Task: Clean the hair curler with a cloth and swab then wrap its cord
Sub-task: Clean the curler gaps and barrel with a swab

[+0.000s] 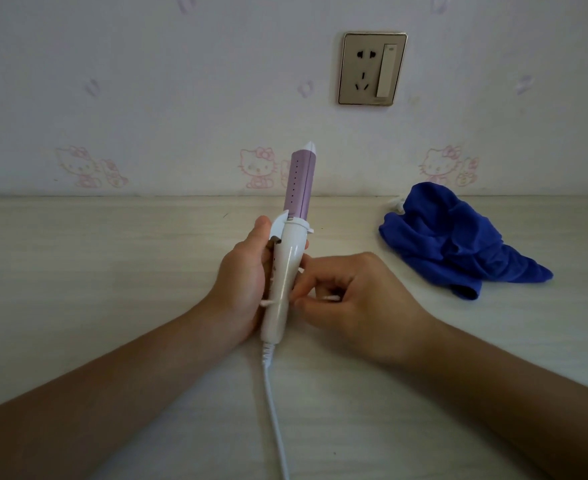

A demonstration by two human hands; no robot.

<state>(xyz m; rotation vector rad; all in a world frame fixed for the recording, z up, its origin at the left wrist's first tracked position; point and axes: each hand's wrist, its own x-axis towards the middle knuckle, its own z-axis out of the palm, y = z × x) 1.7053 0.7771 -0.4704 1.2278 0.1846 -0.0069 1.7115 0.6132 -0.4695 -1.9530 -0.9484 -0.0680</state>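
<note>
Purple barrel (299, 181) up top, white handle (278, 317) below: that's the hair curler (287, 265), held clear of the table (112, 254) in mid-frame, standing near upright w/ the tip leaning slightly right toward the wall. My read on why: the left hand (244, 278) is curled round the handle from the left side, thumb up by the clamp lever, so the body stays steady and its right flank is exposed for detail work. The right hand (354, 299) has its fingers bunched in a pinch on the swab (332, 298), shaft roughly level, tip end pressed against the lower handle; a short white bit pokes out on the handle's far left side, prob. the same swab, but I can't say for sure. So this looks like the swab stage, working a seam or groove. The cloth (458, 244), blue and crumpled, lies on the table well apart to the right, nobody touching it, parked within reach. The cord (271, 393) hangs from the handle's base and trails loose down the table toward me, not wrapped yet. Wall socket (372, 69) above has nothing plugged in, which suits cleaning.
</note>
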